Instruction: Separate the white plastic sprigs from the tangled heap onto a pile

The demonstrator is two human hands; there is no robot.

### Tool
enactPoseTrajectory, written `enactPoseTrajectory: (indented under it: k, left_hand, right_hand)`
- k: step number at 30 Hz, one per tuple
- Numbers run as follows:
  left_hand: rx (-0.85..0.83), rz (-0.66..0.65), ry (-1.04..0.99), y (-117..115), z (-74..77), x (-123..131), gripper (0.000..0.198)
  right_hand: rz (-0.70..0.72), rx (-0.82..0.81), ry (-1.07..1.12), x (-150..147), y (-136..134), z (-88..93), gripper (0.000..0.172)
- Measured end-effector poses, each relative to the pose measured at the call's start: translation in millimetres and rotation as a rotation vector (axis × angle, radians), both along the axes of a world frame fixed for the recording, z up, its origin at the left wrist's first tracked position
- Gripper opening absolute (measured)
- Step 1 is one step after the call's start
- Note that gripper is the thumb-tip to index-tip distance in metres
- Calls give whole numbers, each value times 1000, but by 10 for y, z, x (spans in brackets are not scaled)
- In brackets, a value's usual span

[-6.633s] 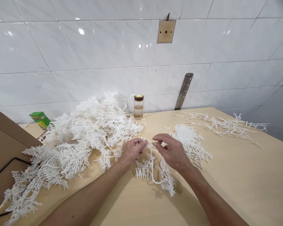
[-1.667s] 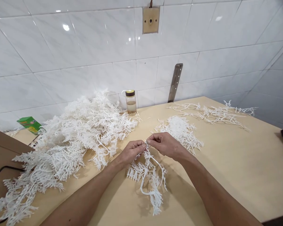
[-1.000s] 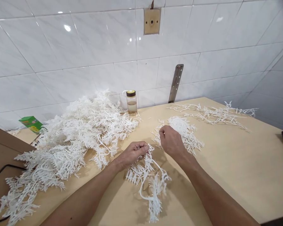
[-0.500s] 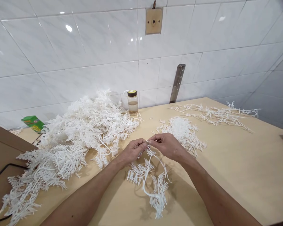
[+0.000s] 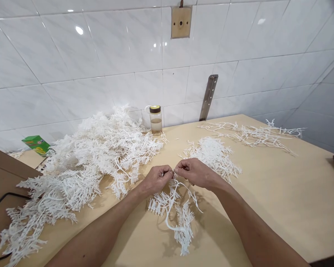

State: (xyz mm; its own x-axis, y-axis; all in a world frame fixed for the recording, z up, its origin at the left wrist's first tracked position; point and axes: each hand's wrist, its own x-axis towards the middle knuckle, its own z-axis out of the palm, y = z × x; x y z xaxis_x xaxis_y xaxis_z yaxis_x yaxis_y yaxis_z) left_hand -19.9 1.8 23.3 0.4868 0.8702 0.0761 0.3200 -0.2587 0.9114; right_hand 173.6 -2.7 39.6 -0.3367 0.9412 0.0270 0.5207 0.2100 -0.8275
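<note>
Over the table, my left hand (image 5: 158, 179) pinches the upper end of a white plastic branched sprig (image 5: 184, 225). Its curved stem and feathery tufts hang down toward the tabletop. My right hand (image 5: 197, 172) meets the left one fingertip to fingertip, thumb and forefinger pressed together on the same end; the tiny part between the fingers is too small to make out. Just behind the right hand lies a small heap of loose white plastic pieces (image 5: 211, 152). To the left spreads a large pile of white feathery sprigs (image 5: 100, 152).
Bare white stems (image 5: 258, 134) lie at the back right of the table (image 5: 281, 193). A lidded bottle (image 5: 156, 121) of liquid stands by the tiled wall, near a metal strip (image 5: 208, 97). A green box (image 5: 36, 145) and a brown panel (image 5: 8, 174) are at the left.
Both hands stay close together at the sprig's end, with the right fingers slightly more curled. The sprig's hanging part has swung a little; the whole view has shifted slightly.
</note>
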Motion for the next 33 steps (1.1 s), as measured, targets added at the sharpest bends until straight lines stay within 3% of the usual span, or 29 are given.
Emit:
enactPoseTrajectory:
  k: [3,12,24,28,33]
  left_hand:
    - [2,1,-9,-2,-4,1,24]
    - [110,37,46,23,-75,-3,23]
    - [266,80,154,-4,-147,29,22]
    - [182,78,101,0,-99,39,21]
    - [-53,70,15,28,36,6,26]
  right_hand:
    - [5,-54,44,-2,-1,-2,27]
    - [-101,-1,-67,-80,-13,9,21]
    - [-135,168,-202,-134,-18,-2,17]
    - [-174,254,-278,-211,-49,-33,15]
    - [-239,398,-460,-226,-21,-88,19]
